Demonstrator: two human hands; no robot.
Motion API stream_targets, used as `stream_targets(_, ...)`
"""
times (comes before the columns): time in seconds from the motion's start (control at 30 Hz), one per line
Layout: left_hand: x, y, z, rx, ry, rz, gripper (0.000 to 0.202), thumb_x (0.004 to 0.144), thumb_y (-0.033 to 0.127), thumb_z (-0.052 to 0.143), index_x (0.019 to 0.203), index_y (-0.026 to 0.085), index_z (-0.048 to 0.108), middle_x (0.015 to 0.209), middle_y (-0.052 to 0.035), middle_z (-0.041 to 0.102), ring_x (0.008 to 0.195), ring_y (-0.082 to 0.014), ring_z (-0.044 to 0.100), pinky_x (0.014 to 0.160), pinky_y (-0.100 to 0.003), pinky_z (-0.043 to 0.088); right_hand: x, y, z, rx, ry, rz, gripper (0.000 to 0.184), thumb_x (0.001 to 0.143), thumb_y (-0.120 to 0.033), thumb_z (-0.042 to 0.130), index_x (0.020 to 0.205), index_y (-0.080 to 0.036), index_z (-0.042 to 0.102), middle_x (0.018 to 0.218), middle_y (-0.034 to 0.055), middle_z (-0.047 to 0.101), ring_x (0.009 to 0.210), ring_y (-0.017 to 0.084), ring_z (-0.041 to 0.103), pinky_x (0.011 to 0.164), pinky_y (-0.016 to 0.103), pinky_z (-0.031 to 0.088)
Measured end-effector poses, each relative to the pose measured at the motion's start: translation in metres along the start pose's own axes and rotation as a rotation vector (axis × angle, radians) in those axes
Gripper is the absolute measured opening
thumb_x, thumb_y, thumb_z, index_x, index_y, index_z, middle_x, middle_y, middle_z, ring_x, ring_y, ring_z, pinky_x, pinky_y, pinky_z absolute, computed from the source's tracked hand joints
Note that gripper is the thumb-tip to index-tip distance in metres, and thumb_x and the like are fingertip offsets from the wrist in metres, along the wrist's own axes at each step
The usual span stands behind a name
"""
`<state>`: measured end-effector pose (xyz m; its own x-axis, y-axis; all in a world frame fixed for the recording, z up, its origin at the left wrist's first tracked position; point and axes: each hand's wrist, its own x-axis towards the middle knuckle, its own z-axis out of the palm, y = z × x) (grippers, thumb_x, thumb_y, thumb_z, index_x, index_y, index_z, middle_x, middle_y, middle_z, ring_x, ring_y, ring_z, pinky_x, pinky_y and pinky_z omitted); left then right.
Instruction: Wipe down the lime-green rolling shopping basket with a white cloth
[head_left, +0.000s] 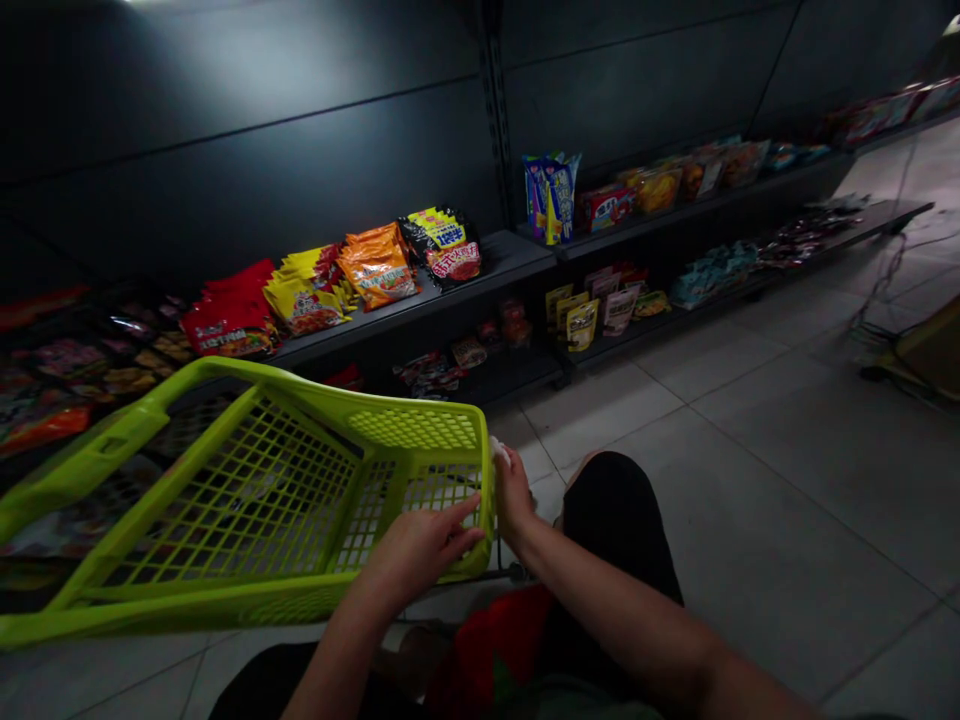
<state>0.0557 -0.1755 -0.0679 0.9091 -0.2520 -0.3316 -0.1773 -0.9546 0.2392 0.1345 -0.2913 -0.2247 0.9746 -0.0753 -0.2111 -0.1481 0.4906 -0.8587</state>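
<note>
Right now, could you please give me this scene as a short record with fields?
Cart: green, with mesh sides
Left hand: over the cart's near side, index finger extended toward the end wall; contact unclear
Right hand: outside that end wall, a small white item at its fingertips, too blurred to identify
Upper shelf: red packets, yellow packets, orange packets
Lower shelf: includes yellow pouches
Floor: pale tiles
</note>
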Motion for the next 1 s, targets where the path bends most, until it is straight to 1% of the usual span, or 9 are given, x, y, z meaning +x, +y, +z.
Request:
stream_targets(0.1,-0.001,-0.001,-0.001,0.011,0.008,-0.003,0.05,0.099,0.047,0.045,0.147,0.033,0.051,0.099,-0.0064,0.08,0.09,-0.0238,0.075,0.071,-0.025,0.047,-0.064,0.007,-0.024,-0.051,0.028,0.042,0.04,0.084,-0.05,0.062,0.115,-0.026,0.063,0.114,0.0036,0.07,0.106,0.023,0.064,0.091,0.034,0.052)
stream_targets(0.17,-0.003,0.0,-0.001,0.029,0.007,-0.007,0.05,0.099,0.047,0.045,0.147,0.032,0.052,0.098,-0.007,0.08,0.09,-0.0241,0.076,0.071,-0.025,0.047,-0.08,-0.002,-0.029,-0.095,0.007,0.028,0.035,0.082,-0.044,0.064,0.111,-0.025,0.065,0.113,0.0035,0.069,0.105,0.023,0.064,0.092,0.034,0.051)
stream_targets(0.27,-0.008,0.006,-0.001,0.018,0.01,0.018,0.052,0.098,0.051,0.047,0.146,0.031,0.053,0.095,-0.0063,0.081,0.088,-0.0244,0.076,0.07,-0.026,0.047,-0.044,-0.035,-0.013,-0.161,0.012,-0.083,0.032,0.083,-0.039,0.061,0.111,-0.025,0.066,0.109,0.0037,0.069,0.098,0.023,0.063,0.091,0.036,0.05)
stream_targets(0.33,-0.013,0.012,-0.001,-0.022,0.015,0.058,0.055,0.096,0.054,0.051,0.146,0.031,0.052,0.094,-0.0047,0.081,0.088,-0.0246,0.076,0.07,-0.027,0.048,0.002,-0.062,0.008,-0.27,-0.023,-0.301,0.028,0.082,-0.035,0.062,0.108,-0.024,0.069,0.114,0.0046,0.068,0.108,0.023,0.06,0.1,0.037,0.045)
stream_targets(0.43,-0.02,0.022,0.0,-0.069,0.03,0.116,0.06,0.09,0.054,0.061,0.145,0.031,0.052,0.097,-0.0026,0.081,0.091,-0.0255,0.076,0.071,-0.027,0.049,0.058,-0.094,0.03,-0.459,-0.204,-0.511,0.021,0.079,-0.028,0.062,0.096,-0.024,0.074,0.108,0.005,0.068,0.109,0.025,0.059,0.104,0.04,0.041)
stream_targets(0.5,-0.024,0.027,0.0,-0.06,0.045,0.138,0.061,0.088,0.052,0.065,0.144,0.031,0.052,0.096,-0.0022,0.081,0.09,-0.0259,0.076,0.07,-0.028,0.049,0.072,-0.104,0.03,-0.583,-0.372,-0.561,0.021,0.078,-0.025,0.062,0.093,-0.025,0.076,0.101,0.0044,0.069,0.104,0.025,0.06,0.101,0.04,0.043)
stream_targets(0.6,-0.034,0.03,0.003,-0.007,0.068,0.167,0.061,0.086,0.055,0.065,0.141,0.031,0.055,0.089,-0.0032,0.08,0.081,-0.0249,0.076,0.066,-0.027,0.048,0.064,-0.107,0.011,-0.737,-0.502,-0.644,0.028,0.078,-0.021,0.059,0.099,-0.025,0.077,0.103,0.0049,0.069,0.104,0.024,0.061,0.099,0.04,0.044)
stream_targets(0.77,-0.052,0.03,0.008,0.076,0.104,0.269,0.065,0.085,0.064,0.061,0.141,0.032,0.056,0.077,-0.0042,0.078,0.068,-0.027,0.073,0.058,-0.03,0.047,0.036,-0.111,-0.025,-0.902,-0.479,-0.747,0.033,0.08,-0.02,0.054,0.107,-0.025,0.073,0.11,0.0073,0.067,0.109,0.025,0.06,0.101,0.044,0.044)
stream_targets(1.0,-0.074,0.019,0.013,0.129,0.199,0.398,0.037,0.094,0.049,0.05,0.126,0.037,0.066,0.069,0.0,0.074,0.06,-0.0208,0.069,0.055,-0.028,0.043,-0.001,-0.131,-0.047,-1.128,-0.447,-0.845,0.032,0.08,-0.019,0.051,0.106,-0.025,0.069,0.109,0.0087,0.062,0.106,0.026,0.059,0.097,0.044,0.047)
